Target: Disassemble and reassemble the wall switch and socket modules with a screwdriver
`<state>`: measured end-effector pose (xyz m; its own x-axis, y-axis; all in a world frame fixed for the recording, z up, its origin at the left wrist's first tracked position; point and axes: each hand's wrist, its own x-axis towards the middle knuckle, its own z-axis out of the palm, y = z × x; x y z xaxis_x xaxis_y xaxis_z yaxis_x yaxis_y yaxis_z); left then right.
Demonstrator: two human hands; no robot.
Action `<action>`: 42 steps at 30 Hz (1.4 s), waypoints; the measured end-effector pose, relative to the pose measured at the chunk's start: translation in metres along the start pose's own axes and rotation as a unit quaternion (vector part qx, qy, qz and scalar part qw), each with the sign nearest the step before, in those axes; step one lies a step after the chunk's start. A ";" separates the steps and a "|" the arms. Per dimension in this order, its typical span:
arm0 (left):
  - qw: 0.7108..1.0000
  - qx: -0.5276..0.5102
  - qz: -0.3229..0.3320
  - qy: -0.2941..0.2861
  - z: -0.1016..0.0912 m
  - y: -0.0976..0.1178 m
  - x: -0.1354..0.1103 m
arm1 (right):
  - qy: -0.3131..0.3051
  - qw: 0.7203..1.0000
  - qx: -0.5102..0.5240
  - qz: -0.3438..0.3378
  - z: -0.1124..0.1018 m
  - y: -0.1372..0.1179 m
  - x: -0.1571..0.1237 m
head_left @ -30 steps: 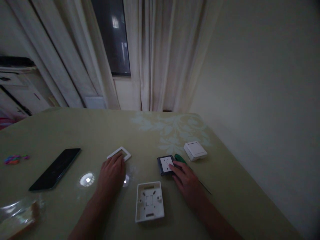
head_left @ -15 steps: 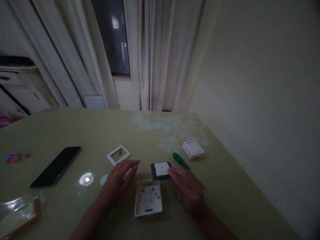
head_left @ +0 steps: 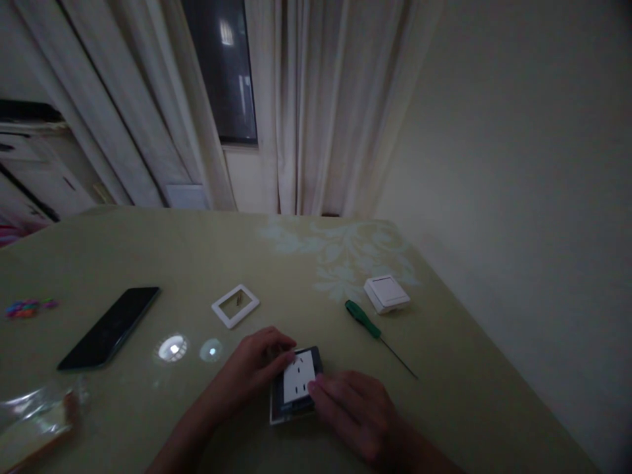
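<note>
A wall socket insert point(head_left: 297, 380), white-faced with a dark frame, lies over the white mounting box point(head_left: 272, 419), slightly turned. Only the box's lower rim shows beneath it. My left hand point(head_left: 261, 359) is closed at the insert's upper left, thumb on its face and fingers curled at the far edge. From the right, my right hand point(head_left: 358, 408) pinches the insert's side edge with thumb and fingertips. Beyond my left hand lies a white cover frame point(head_left: 228, 320), with small screws point(head_left: 239, 299) inside its opening.
A green-handled screwdriver point(head_left: 364, 320) lies right of my hands, beside a white wall switch point(head_left: 387, 293). On the left are a black phone point(head_left: 109, 329), a clear plastic bag point(head_left: 37, 415) and small colourful pieces point(head_left: 24, 308). A wall point(head_left: 533, 263) borders the table's right side.
My right hand has brought the socket insert down and left onto the mounting box, turning it. My left hand has moved right and closed onto the insert's upper edge.
</note>
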<state>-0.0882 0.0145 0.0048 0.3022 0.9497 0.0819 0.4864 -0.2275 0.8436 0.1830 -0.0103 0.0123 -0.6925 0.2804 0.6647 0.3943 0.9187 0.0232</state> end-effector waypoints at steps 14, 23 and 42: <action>1.000 -0.028 0.000 -0.007 0.014 -0.005 0.004 | -0.033 0.997 0.049 0.058 0.006 -0.004 0.004; 1.000 -0.025 -0.015 0.006 0.019 -0.008 0.005 | 0.025 0.996 0.001 0.081 -0.003 -0.002 0.004; 0.963 -0.247 -0.103 0.018 0.005 0.007 0.000 | 0.050 0.994 0.027 0.092 0.011 -0.009 -0.008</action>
<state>-0.0809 0.0117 0.0082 0.2090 0.9725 -0.1031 0.0813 0.0878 0.9928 0.1779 -0.0180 -0.0011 -0.5471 0.4196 0.7243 0.4739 0.8685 -0.1451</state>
